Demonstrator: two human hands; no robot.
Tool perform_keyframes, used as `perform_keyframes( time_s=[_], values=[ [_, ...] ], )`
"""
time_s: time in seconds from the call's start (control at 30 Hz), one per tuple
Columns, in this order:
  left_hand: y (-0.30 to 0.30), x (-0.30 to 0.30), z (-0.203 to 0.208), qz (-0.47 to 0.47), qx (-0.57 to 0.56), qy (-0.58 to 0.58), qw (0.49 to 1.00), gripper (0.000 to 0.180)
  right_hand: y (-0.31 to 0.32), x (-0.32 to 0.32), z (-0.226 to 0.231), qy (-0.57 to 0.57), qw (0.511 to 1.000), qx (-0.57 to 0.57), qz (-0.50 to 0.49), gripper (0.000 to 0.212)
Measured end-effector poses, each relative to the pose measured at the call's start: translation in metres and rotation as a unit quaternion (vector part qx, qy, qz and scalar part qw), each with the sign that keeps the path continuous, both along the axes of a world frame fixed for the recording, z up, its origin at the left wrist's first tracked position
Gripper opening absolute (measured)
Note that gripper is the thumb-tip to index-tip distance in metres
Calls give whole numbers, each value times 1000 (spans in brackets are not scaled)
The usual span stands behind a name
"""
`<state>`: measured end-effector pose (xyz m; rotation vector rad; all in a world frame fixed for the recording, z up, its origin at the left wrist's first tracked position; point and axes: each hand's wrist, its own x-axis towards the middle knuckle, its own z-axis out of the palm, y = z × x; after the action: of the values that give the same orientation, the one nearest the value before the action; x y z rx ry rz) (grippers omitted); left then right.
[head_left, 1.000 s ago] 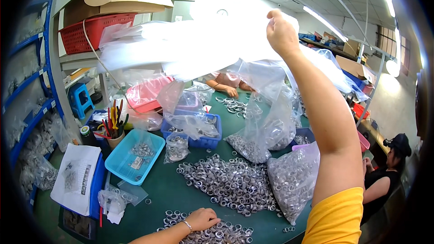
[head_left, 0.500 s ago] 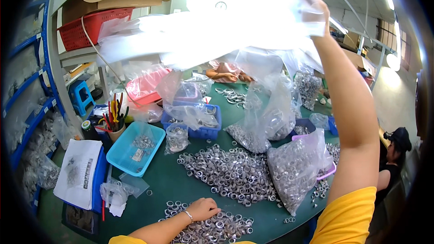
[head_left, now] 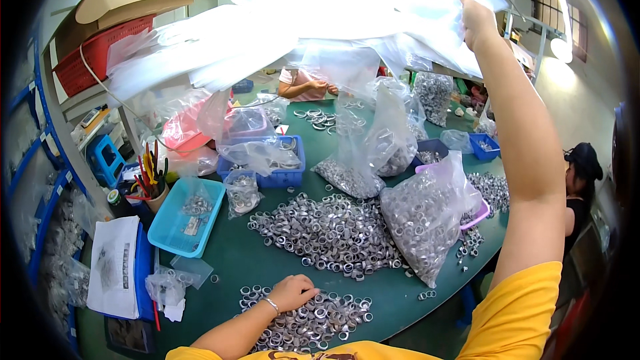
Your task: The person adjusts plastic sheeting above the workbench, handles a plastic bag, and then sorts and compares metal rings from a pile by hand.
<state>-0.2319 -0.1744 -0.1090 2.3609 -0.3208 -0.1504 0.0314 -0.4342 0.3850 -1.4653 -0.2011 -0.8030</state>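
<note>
High at the upper right, my right hand (head_left: 477, 21) grips the edge of translucent white plastic bags (head_left: 267, 40); its arm is stretched up. These bags lie in a wide, overlapping layer across the top of the view, washed out by bright light. My left hand (head_left: 293, 293), with a bracelet at the wrist, rests palm down on the near pile of metal rings (head_left: 327, 323), fingers loosely bent and apart from any tool. Beyond it spreads a larger heap of metal rings (head_left: 327, 233). A clear bag full of rings (head_left: 427, 217) leans at that heap's right side.
A turquoise tray (head_left: 155, 230), a blue basket (head_left: 283, 177) and a cup of pliers (head_left: 155, 193) stand at left, near papers on a blue holder (head_left: 113, 267). Across the green table (head_left: 230, 300) a person (head_left: 303, 87) sits; another person (head_left: 580, 183) is at right.
My right hand is still raised with the plastic bags, which now spread wider and higher across the view. The whole view has shifted slightly. My left hand stays on the near pile.
</note>
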Motion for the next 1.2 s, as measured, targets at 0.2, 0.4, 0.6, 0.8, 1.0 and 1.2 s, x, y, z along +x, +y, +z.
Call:
perform_keyframes(
  time_s=[0.2, 0.4, 0.6, 0.8, 1.0, 1.2],
  values=[
    [-3, 0, 2, -12, -1, 23, 1000, 30, -8, -9, 28, -24, 973, 77, 217, 23],
    [-4, -5, 29, 65, -91, -121, 986, 42, 67, -88, -69, 50, 835, -526, 156, 25],
    [-22, -14, 96, -38, -624, 83, 776, 103, 65, -154, -275, 159, 869, -72, 464, 20],
    [-29, -11, 86, 136, -572, -28, 809, 23, 10, -180, -407, 364, 888, 40, 277, 49],
    [-47, -17, 123, 90, -370, -51, 923, 42, -26, -232, -380, 77, 982, -158, 64, 98],
    [-73, -10, 155, -101, -258, 7, 961, 44, -77, -282, -362, 58, 953, -295, -38, 93]
  ],
)
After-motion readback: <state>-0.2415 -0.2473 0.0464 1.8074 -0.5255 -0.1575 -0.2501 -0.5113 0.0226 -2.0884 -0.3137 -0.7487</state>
